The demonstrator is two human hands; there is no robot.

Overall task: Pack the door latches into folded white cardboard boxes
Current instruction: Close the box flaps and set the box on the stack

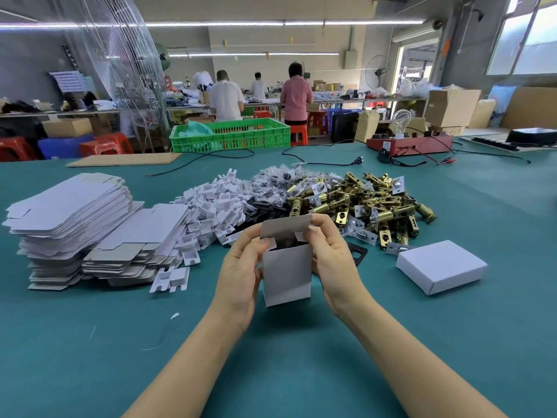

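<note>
I hold a small white cardboard box upright over the green table, its top lid flap raised and its side flaps out. My left hand grips the box's left side, thumb at the left flap. My right hand grips the right side, fingers pinching the lid's upper right corner. Something dark shows inside the opening. A heap of brass door latches lies behind the box. A closed white box lies flat to the right.
Stacks of flat white box blanks stand at the left. White plastic inserts, black plates and bagged screws are piled mid-table. A green crate, cables and a red tester sit farther back. People work at far benches.
</note>
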